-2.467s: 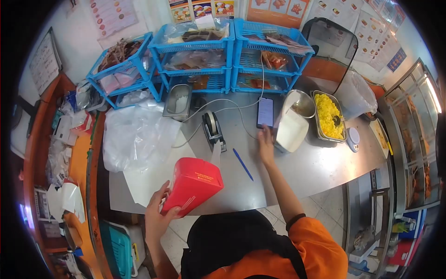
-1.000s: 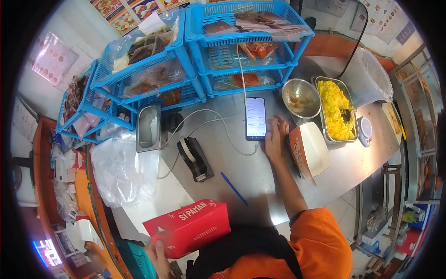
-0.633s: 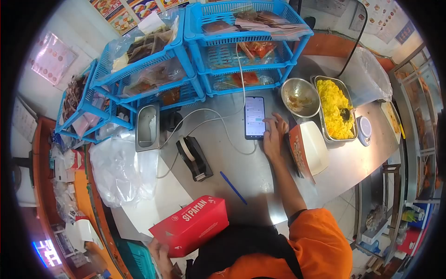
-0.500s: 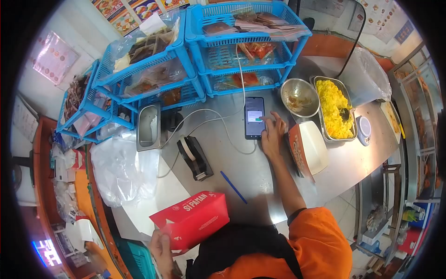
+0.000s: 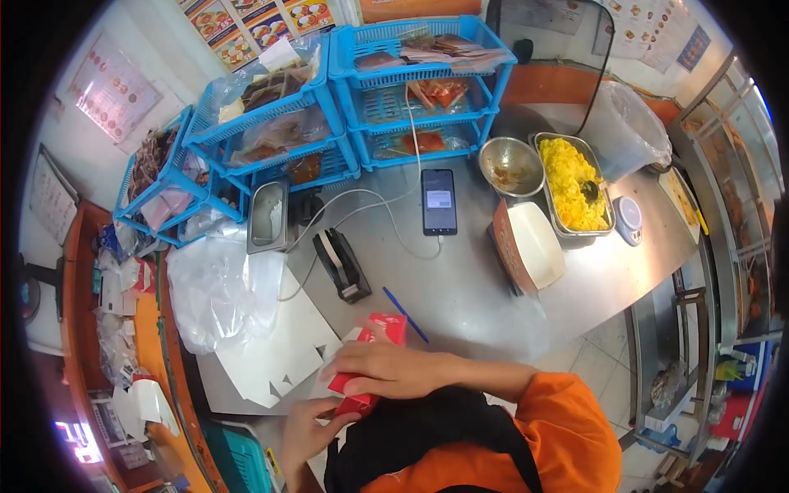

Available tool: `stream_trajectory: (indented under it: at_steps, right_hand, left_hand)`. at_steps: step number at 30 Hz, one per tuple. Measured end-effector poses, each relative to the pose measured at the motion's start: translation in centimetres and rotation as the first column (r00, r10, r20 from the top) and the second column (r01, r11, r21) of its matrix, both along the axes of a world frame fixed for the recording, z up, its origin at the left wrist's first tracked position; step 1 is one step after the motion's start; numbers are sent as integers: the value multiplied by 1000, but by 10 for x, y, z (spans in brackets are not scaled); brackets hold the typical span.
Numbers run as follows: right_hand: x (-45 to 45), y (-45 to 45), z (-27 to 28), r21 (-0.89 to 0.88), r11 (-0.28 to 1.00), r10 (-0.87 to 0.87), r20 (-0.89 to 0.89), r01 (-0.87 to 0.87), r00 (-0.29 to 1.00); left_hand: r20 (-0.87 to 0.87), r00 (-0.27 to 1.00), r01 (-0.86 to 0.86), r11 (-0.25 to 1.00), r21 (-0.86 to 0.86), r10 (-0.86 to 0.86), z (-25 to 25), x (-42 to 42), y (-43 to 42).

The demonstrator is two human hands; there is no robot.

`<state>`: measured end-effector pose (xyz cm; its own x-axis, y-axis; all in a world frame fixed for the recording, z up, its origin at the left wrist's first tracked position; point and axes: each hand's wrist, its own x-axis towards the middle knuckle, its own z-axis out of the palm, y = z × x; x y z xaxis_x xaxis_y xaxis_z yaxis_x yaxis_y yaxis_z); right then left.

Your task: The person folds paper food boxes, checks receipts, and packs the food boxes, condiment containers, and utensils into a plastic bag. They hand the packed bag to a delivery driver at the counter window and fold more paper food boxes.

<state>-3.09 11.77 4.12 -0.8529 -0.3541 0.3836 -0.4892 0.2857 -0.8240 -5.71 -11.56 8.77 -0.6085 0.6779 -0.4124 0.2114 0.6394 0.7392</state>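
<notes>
A red paper food carton is held close to my body at the front edge of the table. My left hand grips its lower end, thumb along the red side. Across the carton's middle lies my right hand, fingers wrapped over it and hiding much of its shape. Just beyond the carton, a blue pen rests on the metal table. A black tape dispenser stands further left. The phone, screen lit and cable plugged in, lies untouched near the table's middle.
Right of the phone are an upright paper food box, a steel bowl and a tray of yellow food. Blue stacked racks line the back. Plastic bags and white card lie left.
My right hand has left the phone and come down onto the red carton. The carton has turned and been drawn in between both hands. The camera view has shifted slightly.
</notes>
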Motion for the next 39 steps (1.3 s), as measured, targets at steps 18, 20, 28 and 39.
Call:
stream_trajectory:
  at_steps: [18, 20, 28, 39]
  right_hand:
    - [59, -42, 37, -36, 871, -485, -214, 490, 848]
    - [65, -41, 43, -83, 763, -642, -215, 641, 736]
    - [122, -36, 85, -42, 737, -611, 387, 675, 691]
    - [198, -13, 75, 107, 460, -759, -468, 881, 453]
  left_hand:
    - [426, 901, -139, 871, 471, -86, -11, -14, -6]
    - [407, 899, -47, 886, 461, -164, 12, -16, 2]
    - [415, 835, 302, 932, 200, -360, 62, -12, 39]
    - [562, 729, -73, 772, 632, -391, 31, 40, 104]
